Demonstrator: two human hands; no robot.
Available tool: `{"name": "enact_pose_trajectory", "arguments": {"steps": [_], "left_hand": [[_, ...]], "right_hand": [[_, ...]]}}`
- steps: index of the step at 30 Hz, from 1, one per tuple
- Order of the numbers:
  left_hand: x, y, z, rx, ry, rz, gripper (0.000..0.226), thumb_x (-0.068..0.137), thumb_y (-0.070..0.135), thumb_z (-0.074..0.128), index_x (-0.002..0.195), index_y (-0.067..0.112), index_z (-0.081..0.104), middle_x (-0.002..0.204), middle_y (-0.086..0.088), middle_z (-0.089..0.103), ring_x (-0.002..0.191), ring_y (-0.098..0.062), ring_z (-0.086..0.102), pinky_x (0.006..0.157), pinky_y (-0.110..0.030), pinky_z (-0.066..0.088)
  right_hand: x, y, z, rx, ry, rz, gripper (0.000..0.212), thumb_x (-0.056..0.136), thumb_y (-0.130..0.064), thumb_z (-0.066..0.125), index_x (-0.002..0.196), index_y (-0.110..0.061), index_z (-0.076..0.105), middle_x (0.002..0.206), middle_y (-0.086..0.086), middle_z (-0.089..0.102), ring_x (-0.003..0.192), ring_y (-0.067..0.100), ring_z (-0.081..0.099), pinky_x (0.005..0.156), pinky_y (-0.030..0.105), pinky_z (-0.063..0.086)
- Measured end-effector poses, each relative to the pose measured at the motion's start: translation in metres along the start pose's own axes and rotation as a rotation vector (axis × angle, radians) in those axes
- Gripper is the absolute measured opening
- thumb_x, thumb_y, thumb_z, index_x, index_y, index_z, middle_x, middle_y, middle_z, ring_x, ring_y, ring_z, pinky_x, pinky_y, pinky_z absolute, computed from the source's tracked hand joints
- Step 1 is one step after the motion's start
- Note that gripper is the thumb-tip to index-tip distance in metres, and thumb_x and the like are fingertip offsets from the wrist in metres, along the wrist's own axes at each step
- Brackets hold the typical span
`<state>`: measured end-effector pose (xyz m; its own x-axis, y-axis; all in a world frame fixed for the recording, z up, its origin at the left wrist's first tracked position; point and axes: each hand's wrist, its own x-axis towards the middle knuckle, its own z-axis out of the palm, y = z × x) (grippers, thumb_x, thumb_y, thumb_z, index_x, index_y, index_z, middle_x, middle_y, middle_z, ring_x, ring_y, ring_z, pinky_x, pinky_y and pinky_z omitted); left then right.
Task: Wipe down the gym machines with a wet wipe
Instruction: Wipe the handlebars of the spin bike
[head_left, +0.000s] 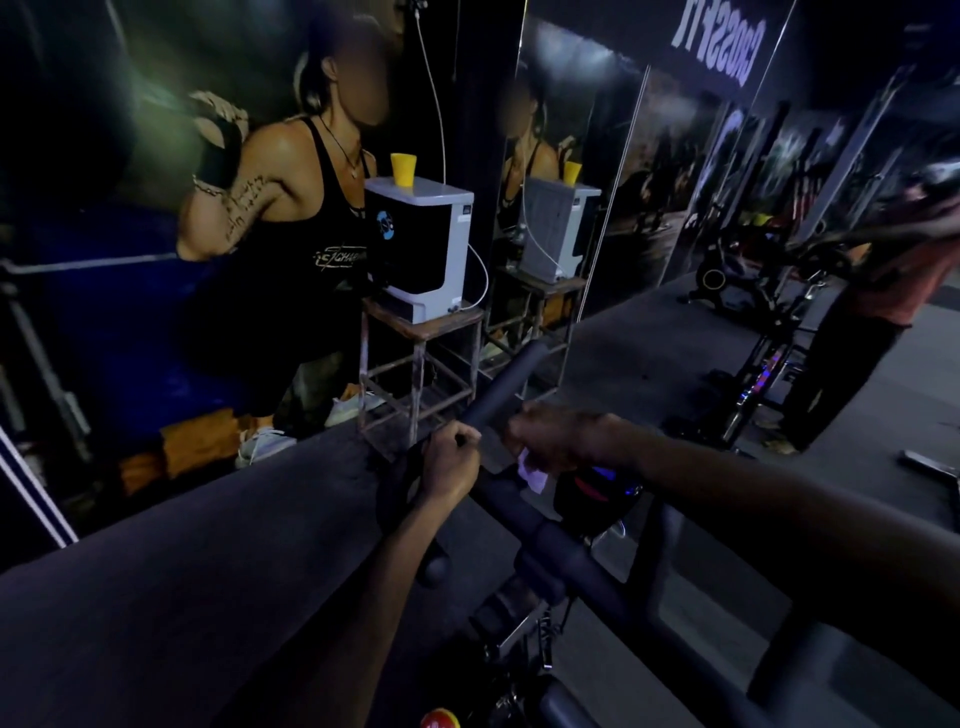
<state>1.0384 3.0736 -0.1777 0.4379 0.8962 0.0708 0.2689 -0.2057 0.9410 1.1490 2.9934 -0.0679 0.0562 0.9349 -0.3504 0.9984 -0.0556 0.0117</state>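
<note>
Dim mirrored gym: the left hand (451, 460) clenches the exercise bike's handlebar (506, 387) while the right hand (550, 439) pinches a limp, light wet wipe (535, 470) there, probably best bunched in the fingers against the rigid, padded bar

floor (218, 597): dark mat | on it: metal stand (415, 374), exercise bike (545, 525)

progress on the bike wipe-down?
Done: cannot tell; no wiped surface shows. In hand: right hand holds the wet wipe at the handlebar, left hand grips the bar beside it. Left: the other bike by the mirror.
</note>
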Motion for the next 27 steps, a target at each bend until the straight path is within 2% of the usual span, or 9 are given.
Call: {"name": "enact_pose_trajectory", "arguments": {"steps": [5,7,9,11,15,18,21,24,27], "left_hand": [[-0.002,0.004,0.006,0.054,-0.033,0.015,0.022,0.09,0.002,0.049,0.083,0.015,0.065,0.1,-0.009,0.071,0.097,-0.026,0.064,0.081,-0.03,0.047],[-0.002,0.006,0.008,0.085,-0.053,0.013,0.019,0.092,0.004,0.048,0.087,0.01,0.066,0.101,-0.01,0.07,0.097,-0.027,0.063,0.08,-0.031,0.046],[-0.003,0.01,0.011,0.105,-0.081,0.004,0.019,0.095,0.007,0.048,0.093,0.008,0.068,0.102,-0.007,0.069,0.099,-0.023,0.062,0.078,-0.026,0.043],[-0.004,0.016,0.015,0.105,-0.092,-0.007,0.018,0.095,0.008,0.049,0.091,0.01,0.067,0.102,-0.004,0.069,0.099,-0.02,0.062,0.077,-0.022,0.04],[-0.006,0.031,0.027,0.119,-0.129,0.024,0.02,0.096,0.007,0.048,0.08,0.015,0.058,0.099,-0.008,0.067,0.095,-0.022,0.06,0.075,-0.023,0.039],[-0.007,0.039,0.039,0.133,-0.19,0.063,0.019,0.096,0.005,0.048,0.085,0.013,0.061,0.107,-0.01,0.068,0.103,-0.025,0.061,0.079,-0.027,0.042],[-0.01,0.044,0.045,0.175,-0.216,0.077,0.017,0.096,0.007,0.048,0.097,0.009,0.065,0.109,-0.009,0.067,0.103,-0.026,0.061,0.082,-0.031,0.045],[-0.013,0.042,0.045,0.169,-0.209,0.063,0.017,0.096,0.007,0.047,0.101,0.009,0.063,0.108,-0.008,0.067,0.103,-0.026,0.061,0.083,-0.032,0.046],[-0.019,0.039,0.044,0.146,-0.22,0.054,0.02,0.098,0.007,0.045,0.106,0.008,0.062,0.111,-0.008,0.065,0.102,-0.024,0.059,0.078,-0.027,0.042]], "right_hand": [[-0.013,-0.007,-0.003,-0.061,-0.047,-0.036,0.028,0.089,-0.005,0.067,0.115,0.003,0.065,0.116,0.016,0.06,0.093,0.023,0.055,0.058,0.016,0.037],[-0.021,0.004,-0.007,-0.007,-0.055,-0.022,0.026,0.094,-0.004,0.059,0.117,0.009,0.059,0.103,0.017,0.058,0.081,0.019,0.056,0.051,0.015,0.036],[-0.035,0.016,-0.021,0.031,0.137,-0.038,0.021,0.101,-0.003,0.047,0.105,0.015,0.057,0.079,0.014,0.051,0.059,0.009,0.053,0.046,0.013,0.033],[-0.042,0.031,-0.031,0.159,0.222,0.074,0.022,0.103,-0.001,0.041,0.086,0.003,0.055,0.071,0.011,0.049,0.062,0.014,0.051,0.051,0.014,0.034],[-0.032,0.036,-0.02,0.052,0.085,0.081,0.009,0.089,-0.003,0.064,0.095,-0.009,0.064,0.084,0.001,0.056,0.08,0.021,0.052,0.057,0.012,0.036],[-0.029,0.066,-0.021,0.183,0.115,0.16,0.03,0.072,-0.025,0.087,0.089,-0.009,0.068,0.09,0.007,0.066,0.07,0.009,0.056,0.066,0.017,0.04],[-0.05,0.07,-0.04,0.129,0.089,0.227,0.022,0.074,-0.002,0.081,0.093,0.002,0.07,0.09,0.012,0.069,0.073,0.011,0.051,0.052,0.009,0.033],[-0.066,0.072,-0.037,0.096,0.193,0.286,0.014,0.077,-0.012,0.08,0.086,-0.008,0.07,0.079,0.002,0.06,0.079,0.017,0.056,0.06,0.023,0.037],[-0.078,0.069,-0.026,0.094,0.259,0.359,0.018,0.075,-0.013,0.081,0.079,-0.014,0.064,0.092,0.011,0.065,0.096,0.029,0.067,0.07,0.023,0.039]]}}
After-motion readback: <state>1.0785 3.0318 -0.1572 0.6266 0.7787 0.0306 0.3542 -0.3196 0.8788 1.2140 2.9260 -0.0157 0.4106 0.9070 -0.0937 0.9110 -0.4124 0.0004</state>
